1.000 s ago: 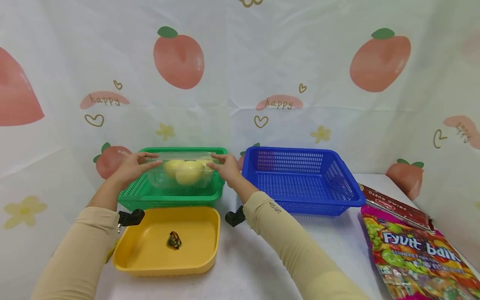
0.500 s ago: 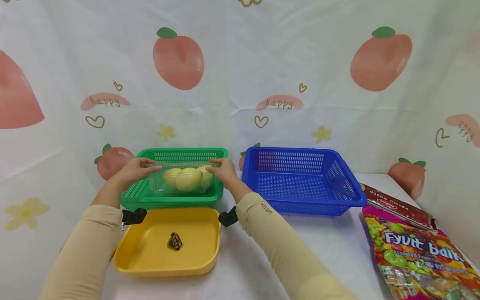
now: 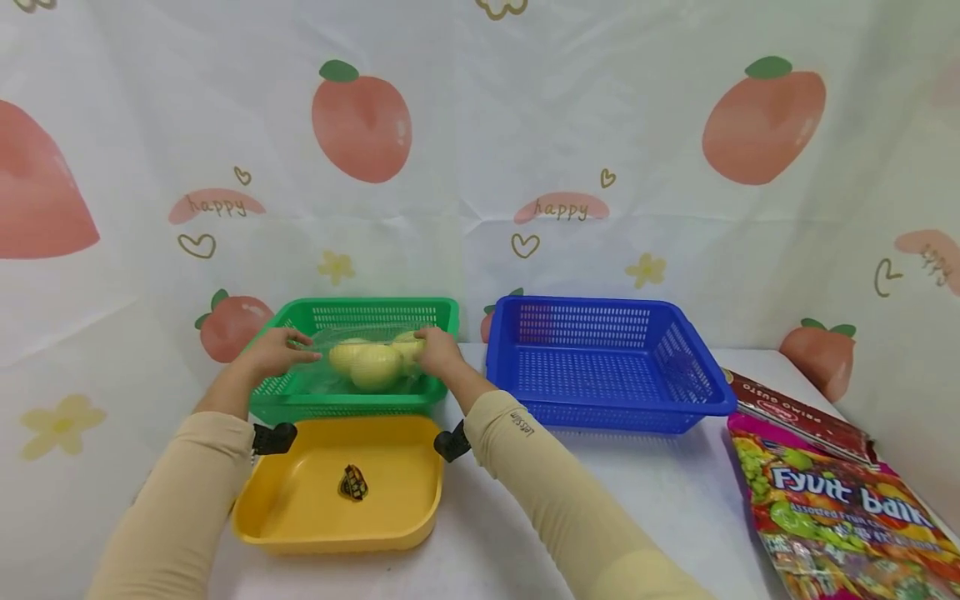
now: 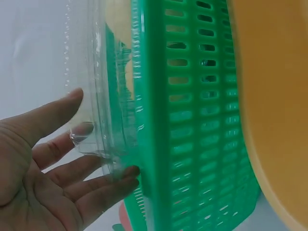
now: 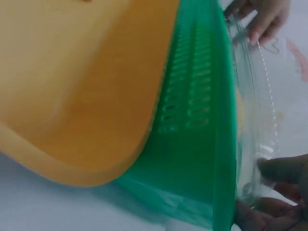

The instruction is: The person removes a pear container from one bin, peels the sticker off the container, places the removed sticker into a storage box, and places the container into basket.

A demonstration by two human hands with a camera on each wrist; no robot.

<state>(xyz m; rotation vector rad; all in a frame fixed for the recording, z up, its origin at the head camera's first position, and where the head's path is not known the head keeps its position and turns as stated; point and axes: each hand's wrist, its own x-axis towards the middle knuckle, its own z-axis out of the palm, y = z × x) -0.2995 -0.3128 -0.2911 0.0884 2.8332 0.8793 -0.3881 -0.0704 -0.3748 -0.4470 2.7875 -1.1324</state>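
Note:
A clear plastic box (image 3: 322, 385) holding pale yellow round things (image 3: 375, 367) sits partly inside the green basket (image 3: 345, 402), its rim above the basket's rim. My left hand (image 3: 276, 354) is at the box's left end; in the left wrist view its thumb and forefinger hold the clear corner loosely, with the lower fingertips by the green rim. At the other end my right hand (image 3: 438, 354) grips the box, with thumb and fingers on either side in the right wrist view. Whether the box touches the basket's floor cannot be made out.
Directly in front of the green basket stands a yellow tray (image 3: 337, 517) with a small dark label. A blue basket (image 3: 611, 417) is to the right. Farther right lie a candy bag (image 3: 840, 508) and a dark red package (image 3: 802, 417). A printed curtain (image 3: 480, 150) hangs behind.
Both hands have lowered the clear box deeper into the green basket. The baskets, tray and packages stay in place; the head view has shifted slightly.

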